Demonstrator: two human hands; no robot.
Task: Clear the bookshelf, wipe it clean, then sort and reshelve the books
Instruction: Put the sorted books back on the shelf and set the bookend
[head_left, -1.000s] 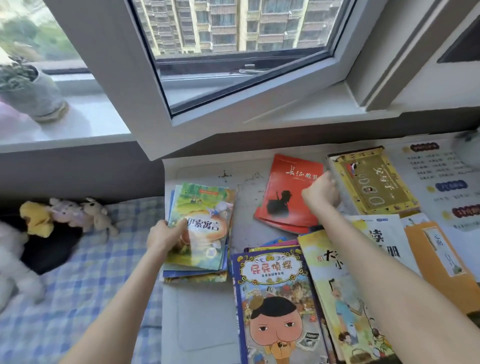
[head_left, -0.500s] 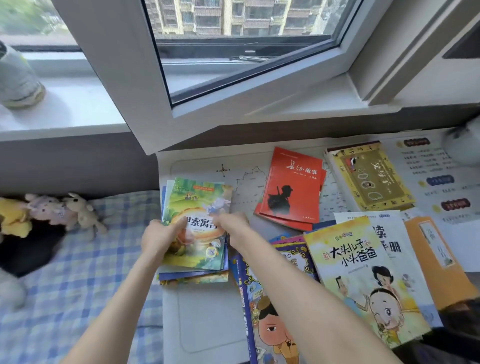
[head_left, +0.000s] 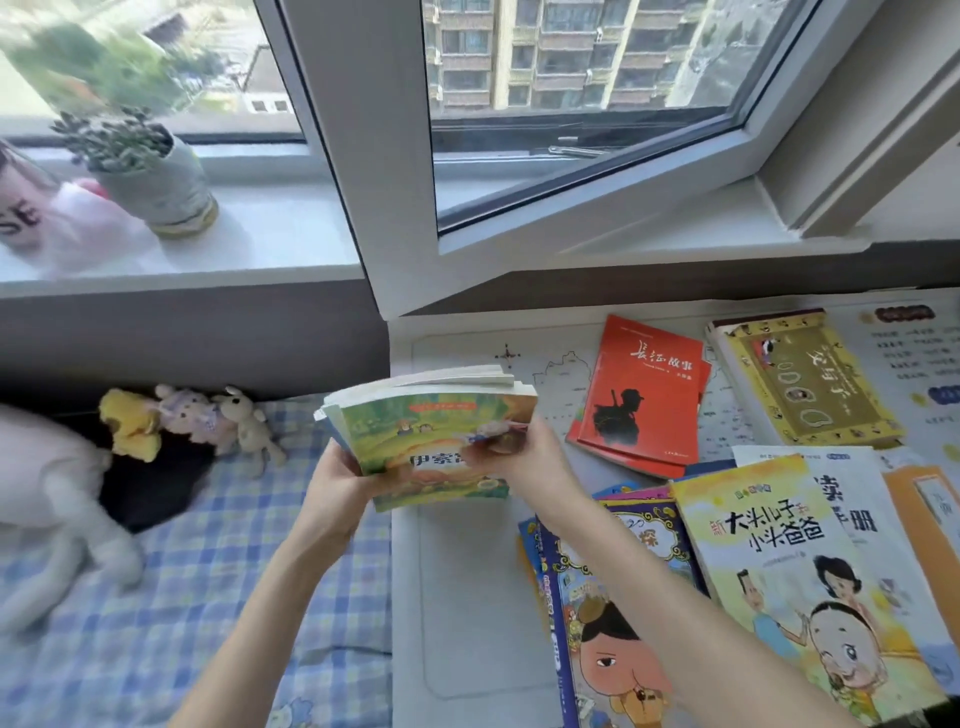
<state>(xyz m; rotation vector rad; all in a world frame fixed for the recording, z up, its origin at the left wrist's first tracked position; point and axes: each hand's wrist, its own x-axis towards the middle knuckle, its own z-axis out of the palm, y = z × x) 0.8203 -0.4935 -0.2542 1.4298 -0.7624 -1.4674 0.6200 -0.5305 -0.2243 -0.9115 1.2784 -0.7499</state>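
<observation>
Both hands were on the stack of books (head_left: 431, 431). The left hand (head_left: 337, 483) gripped its lower left corner with the thumb over the green cover. The right hand (head_left: 524, 462) held the right side, fingers curled across the front. The stack was tilted up toward the camera, page edges fanned a bit at the top, right over the left edge of the white desk (head_left: 467, 597). Couldn't tell if its bottom edge touched the desk or not.

The desk ran under an open window frame (head_left: 353, 156) and had a faint map outline printed on it. Left of the desk was a blue checked sheet (head_left: 156, 623), with a windowsill (head_left: 260, 244) above.

On the desk, right of the hands, lay a couple of red books (head_left: 644, 395), with a yellow-bordered book (head_left: 800, 379) just beside them. Nearer, a yellow cartoon book (head_left: 789, 571) overlapped a white book (head_left: 852, 519), and an orange folder (head_left: 914, 519) was at the far right. The right forearm crossed over a blue-edged book (head_left: 613, 670) with a cartoon face. Small plush toys (head_left: 192, 415) sat at the far end of the sheet, and a potted plant (head_left: 150, 171) stood on the sill.
</observation>
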